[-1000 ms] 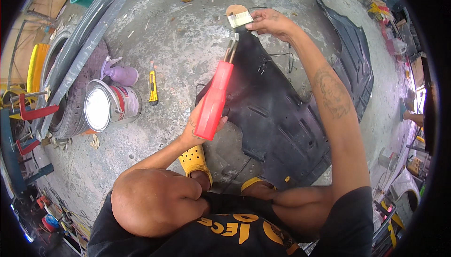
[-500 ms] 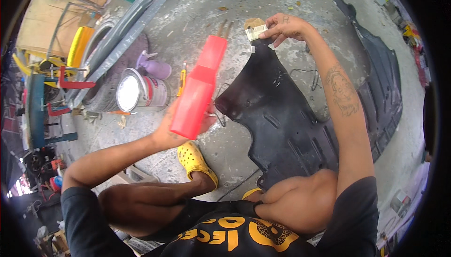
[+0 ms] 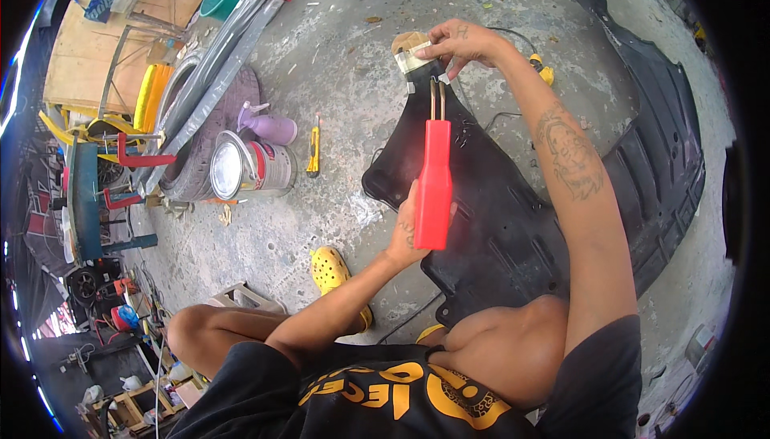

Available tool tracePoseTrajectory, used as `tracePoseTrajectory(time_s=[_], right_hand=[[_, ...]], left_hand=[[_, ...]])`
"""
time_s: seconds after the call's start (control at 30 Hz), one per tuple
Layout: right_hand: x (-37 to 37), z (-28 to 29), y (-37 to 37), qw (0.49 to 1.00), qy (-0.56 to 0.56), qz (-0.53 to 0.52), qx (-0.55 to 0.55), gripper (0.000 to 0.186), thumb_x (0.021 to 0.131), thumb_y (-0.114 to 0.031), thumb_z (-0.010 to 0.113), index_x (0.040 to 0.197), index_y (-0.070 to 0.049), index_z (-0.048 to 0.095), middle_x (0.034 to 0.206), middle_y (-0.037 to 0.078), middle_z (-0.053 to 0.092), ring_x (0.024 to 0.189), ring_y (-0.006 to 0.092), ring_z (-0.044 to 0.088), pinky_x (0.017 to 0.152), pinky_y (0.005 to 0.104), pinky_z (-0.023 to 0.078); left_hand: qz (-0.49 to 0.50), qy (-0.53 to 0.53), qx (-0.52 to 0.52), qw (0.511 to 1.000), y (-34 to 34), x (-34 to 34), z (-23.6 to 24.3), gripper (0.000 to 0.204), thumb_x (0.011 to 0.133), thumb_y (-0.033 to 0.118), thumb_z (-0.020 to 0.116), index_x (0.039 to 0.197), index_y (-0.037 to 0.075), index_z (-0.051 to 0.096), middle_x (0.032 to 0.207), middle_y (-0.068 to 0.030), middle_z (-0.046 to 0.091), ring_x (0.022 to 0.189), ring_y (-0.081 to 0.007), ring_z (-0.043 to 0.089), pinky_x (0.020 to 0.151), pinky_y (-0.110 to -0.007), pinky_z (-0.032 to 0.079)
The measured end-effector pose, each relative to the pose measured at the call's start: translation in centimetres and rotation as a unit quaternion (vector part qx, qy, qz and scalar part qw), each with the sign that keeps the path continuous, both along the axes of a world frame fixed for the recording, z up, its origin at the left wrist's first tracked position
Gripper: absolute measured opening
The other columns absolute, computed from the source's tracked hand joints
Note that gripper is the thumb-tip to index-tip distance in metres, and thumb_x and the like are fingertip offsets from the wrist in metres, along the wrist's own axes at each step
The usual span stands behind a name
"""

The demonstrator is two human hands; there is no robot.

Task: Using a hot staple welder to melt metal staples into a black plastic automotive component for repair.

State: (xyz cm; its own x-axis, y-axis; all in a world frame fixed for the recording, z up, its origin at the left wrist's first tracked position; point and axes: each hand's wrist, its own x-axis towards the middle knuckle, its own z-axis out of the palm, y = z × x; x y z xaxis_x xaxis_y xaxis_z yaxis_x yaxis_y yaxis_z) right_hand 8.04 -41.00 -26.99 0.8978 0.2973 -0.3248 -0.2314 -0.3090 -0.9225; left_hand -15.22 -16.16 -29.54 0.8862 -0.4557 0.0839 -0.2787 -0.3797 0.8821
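Observation:
My left hand point(image 3: 406, 229) is wrapped round a red hot stapler point(image 3: 434, 186), a boxy plastic body with two thin metal prongs pointing away from me. The prong tips lie over the narrow far end of a black plastic underbody cover point(image 3: 489, 198); whether they touch it I cannot tell. Pale masking tape point(image 3: 413, 59) and a round brown piece point(image 3: 407, 41) sit on that end. With fingers and thumb, my right hand point(image 3: 465, 44) pinches the taped end. The wide part of the cover lies on the floor at the right, partly hidden by my right forearm and knee.
Left of the cover are a yellow utility knife point(image 3: 314, 150), a purple spray bottle point(image 3: 269, 125) and a paint can point(image 3: 255, 168). Behind them are a tyre point(image 3: 192, 170) and wrapped long parts point(image 3: 233, 62). A yellow tool point(image 3: 542, 70) with a black cord lies beyond my right forearm.
My left hand has brought the hot stapler rightward, from over the bare floor to above the cover, prongs near its taped end. My right hand keeps its pinch there.

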Motion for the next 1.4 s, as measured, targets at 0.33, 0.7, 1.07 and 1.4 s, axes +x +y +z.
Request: tracePoseTrajectory(time_s=[0.33,0.7,1.07,1.4], right_hand=[[-0.8,0.9,0.6,0.998,-0.032,0.04,0.026,0.051,0.084,-0.031,0.078,0.119,0.003,0.064,0.101,0.012,0.067,0.087,0.016,0.066,0.062,0.0276,0.061],[-1.4,1.4,-1.6,0.998,0.005,-0.007,-0.056,0.045,0.086,-0.032,0.076,0.11,0.005,0.066,0.099,0.014,0.068,0.088,0.019,0.069,0.07,0.0309,0.062],[-6.4,7.1,-3.2,0.987,0.054,0.072,0.13,0.034,0.084,-0.022,0.079,0.105,0.003,0.069,0.093,0.014,0.071,0.082,0.0186,0.071,0.066,0.0319,0.064],[-6.3,6.6,-2.3,0.992,0.035,0.056,0.112,0.031,0.084,-0.02,0.078,0.105,0.002,0.069,0.094,0.011,0.07,0.086,0.0168,0.069,0.064,0.0324,0.064]], left_hand=[[0.047,-0.085,0.002,0.995,-1.0,1.8,-2.6,0.037,0.085,0.002,0.068,0.115,0.001,0.047,0.09,-0.0123,0.061,0.078,-0.0272,0.063,0.071,-0.036,0.052],[0.028,-0.096,0.02,0.995,0.4,1.6,-2.4,0.031,0.087,0.006,0.069,0.112,0.001,0.052,0.09,-0.0133,0.058,0.076,-0.0285,0.06,0.072,-0.038,0.05],[-0.048,-0.17,0.06,0.983,0.5,1.4,-2.4,0.028,0.083,0.003,0.07,0.108,0.0,0.056,0.094,-0.0167,0.056,0.079,-0.0353,0.061,0.069,-0.041,0.05],[-0.037,-0.143,0.016,0.989,0.6,1.8,-3.2,0.026,0.082,0.002,0.069,0.105,0.0,0.057,0.091,-0.0159,0.055,0.075,-0.0346,0.059,0.065,-0.042,0.048]])
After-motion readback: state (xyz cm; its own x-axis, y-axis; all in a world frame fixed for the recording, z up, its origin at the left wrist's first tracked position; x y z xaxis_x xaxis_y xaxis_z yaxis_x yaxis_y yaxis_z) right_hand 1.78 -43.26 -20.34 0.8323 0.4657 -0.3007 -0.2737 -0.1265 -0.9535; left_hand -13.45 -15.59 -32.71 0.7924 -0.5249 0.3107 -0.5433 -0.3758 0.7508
